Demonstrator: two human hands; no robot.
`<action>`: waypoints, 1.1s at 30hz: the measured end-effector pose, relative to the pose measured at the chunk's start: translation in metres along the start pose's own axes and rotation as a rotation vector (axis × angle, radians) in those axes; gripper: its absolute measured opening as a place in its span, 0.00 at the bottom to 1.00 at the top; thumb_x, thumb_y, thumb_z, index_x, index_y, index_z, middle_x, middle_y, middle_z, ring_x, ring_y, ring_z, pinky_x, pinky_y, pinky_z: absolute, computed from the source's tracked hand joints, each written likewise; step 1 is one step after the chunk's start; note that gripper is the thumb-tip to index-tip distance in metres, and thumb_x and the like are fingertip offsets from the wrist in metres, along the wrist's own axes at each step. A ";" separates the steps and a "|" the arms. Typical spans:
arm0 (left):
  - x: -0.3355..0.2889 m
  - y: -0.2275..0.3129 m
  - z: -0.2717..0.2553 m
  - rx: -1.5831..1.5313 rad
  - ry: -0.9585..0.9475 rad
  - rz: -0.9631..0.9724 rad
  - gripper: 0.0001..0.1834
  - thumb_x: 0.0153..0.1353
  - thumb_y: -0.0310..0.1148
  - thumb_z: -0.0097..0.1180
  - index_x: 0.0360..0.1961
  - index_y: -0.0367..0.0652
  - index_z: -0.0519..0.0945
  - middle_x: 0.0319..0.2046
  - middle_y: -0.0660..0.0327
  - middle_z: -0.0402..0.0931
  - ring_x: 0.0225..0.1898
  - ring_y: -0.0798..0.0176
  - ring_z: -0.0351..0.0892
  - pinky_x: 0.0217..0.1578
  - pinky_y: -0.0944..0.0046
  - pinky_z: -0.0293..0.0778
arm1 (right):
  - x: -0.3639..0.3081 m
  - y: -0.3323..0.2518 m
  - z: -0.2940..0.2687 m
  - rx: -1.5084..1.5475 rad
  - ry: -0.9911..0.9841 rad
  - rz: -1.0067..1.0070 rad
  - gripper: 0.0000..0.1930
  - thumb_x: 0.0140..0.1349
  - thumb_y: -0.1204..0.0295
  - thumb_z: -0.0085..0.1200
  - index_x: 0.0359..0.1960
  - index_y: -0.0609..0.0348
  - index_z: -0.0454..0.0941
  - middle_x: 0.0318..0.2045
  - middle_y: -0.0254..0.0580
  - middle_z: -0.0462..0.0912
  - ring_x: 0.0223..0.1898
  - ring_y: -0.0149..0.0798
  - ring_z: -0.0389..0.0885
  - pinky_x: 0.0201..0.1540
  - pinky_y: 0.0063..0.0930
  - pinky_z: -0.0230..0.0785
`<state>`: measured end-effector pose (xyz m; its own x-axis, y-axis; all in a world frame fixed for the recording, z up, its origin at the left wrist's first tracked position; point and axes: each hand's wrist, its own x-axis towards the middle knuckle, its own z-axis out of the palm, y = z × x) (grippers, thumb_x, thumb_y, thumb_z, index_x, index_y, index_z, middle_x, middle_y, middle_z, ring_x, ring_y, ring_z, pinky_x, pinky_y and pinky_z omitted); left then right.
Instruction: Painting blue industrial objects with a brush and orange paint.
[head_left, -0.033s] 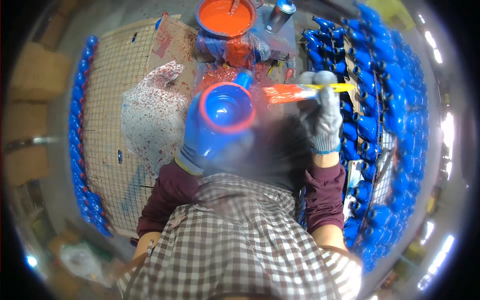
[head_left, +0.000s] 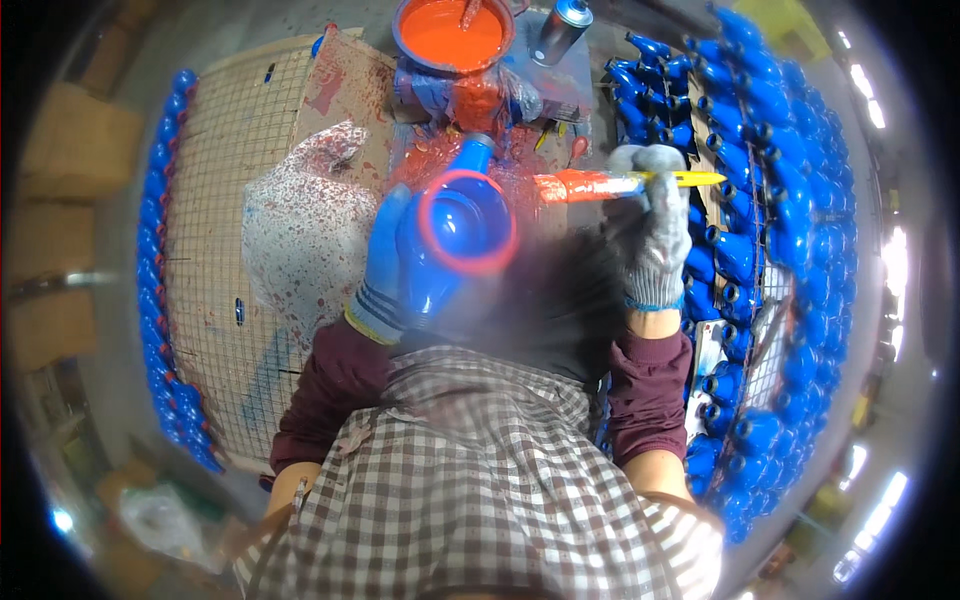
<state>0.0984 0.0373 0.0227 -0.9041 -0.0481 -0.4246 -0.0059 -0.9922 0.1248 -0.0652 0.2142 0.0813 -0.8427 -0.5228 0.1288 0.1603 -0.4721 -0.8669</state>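
A glossy blue hollow part (head_left: 420,265), with a wide round mouth rimmed in orange-red and a narrow neck pointing away, is held over my lap. My left hand (head_left: 383,255), in a blue-stained grey glove, grips its left side; some of the fingers are hidden behind the part. To the right, my gloved right hand (head_left: 655,215) closes around a paintbrush (head_left: 590,186) with a yellow handle. Wet orange paint coats its bristles, which point left toward the rim and stand apart from it.
Ahead sits a bowl (head_left: 403,48) of orange paint, beside a spray can (head_left: 560,35). Rows of blue parts (head_left: 790,215) line the right side. At left, a wire rack (head_left: 205,200) over cardboard has blue parts with red rims along its outer edge. A paint-spattered glove-shaped sheet (head_left: 300,230) lies nearby.
The blue part has tilted, its mouth shifting slightly right and its neck swinging left. My right hand and the brush have moved a little to the right.
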 end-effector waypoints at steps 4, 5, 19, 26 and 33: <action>0.006 0.010 -0.019 1.033 -0.049 0.407 0.27 0.58 0.41 0.58 0.55 0.36 0.71 0.37 0.61 0.78 0.32 0.60 0.79 0.37 0.59 0.78 | 0.013 -0.016 0.017 -0.716 0.018 -0.331 0.12 0.61 0.63 0.59 0.36 0.61 0.80 0.33 0.40 0.80 0.30 0.31 0.79 0.34 0.25 0.72; 0.000 0.010 -0.008 1.031 -0.054 0.393 0.27 0.58 0.41 0.58 0.55 0.36 0.71 0.37 0.61 0.78 0.32 0.60 0.79 0.37 0.59 0.78 | 0.020 -0.014 0.025 -0.800 0.008 -0.364 0.13 0.60 0.62 0.61 0.35 0.61 0.81 0.32 0.40 0.82 0.30 0.31 0.80 0.33 0.25 0.72; -0.012 -0.002 0.027 2.144 0.028 0.738 0.44 0.38 0.48 0.71 0.58 0.42 0.71 0.43 0.52 0.74 0.41 0.52 0.79 0.42 0.56 0.76 | 0.032 -0.005 0.037 -1.376 -0.246 -0.462 0.16 0.60 0.56 0.58 0.28 0.57 0.82 0.22 0.45 0.80 0.23 0.46 0.81 0.26 0.33 0.71; 0.001 0.009 -0.016 1.088 -0.232 0.418 0.32 0.57 0.45 0.57 0.57 0.35 0.70 0.48 0.53 0.77 0.40 0.62 0.81 0.39 0.63 0.77 | 0.001 0.008 0.004 -0.645 -0.113 -0.446 0.03 0.58 0.76 0.58 0.32 0.60 0.78 0.32 0.41 0.80 0.33 0.34 0.78 0.37 0.26 0.71; 0.003 -0.024 -0.043 0.058 -0.195 0.006 0.32 0.64 0.59 0.42 0.49 0.38 0.76 0.41 0.55 0.79 0.40 0.63 0.78 0.41 0.62 0.77 | -0.017 0.082 0.001 0.436 0.195 0.068 0.12 0.66 0.64 0.53 0.43 0.58 0.73 0.39 0.43 0.78 0.40 0.39 0.78 0.48 0.38 0.74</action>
<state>0.1143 0.0556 -0.0202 -0.9696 -0.0254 -0.2432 -0.0197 -0.9833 0.1811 -0.0374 0.1834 0.0088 -0.8969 -0.4394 -0.0497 0.3835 -0.7169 -0.5822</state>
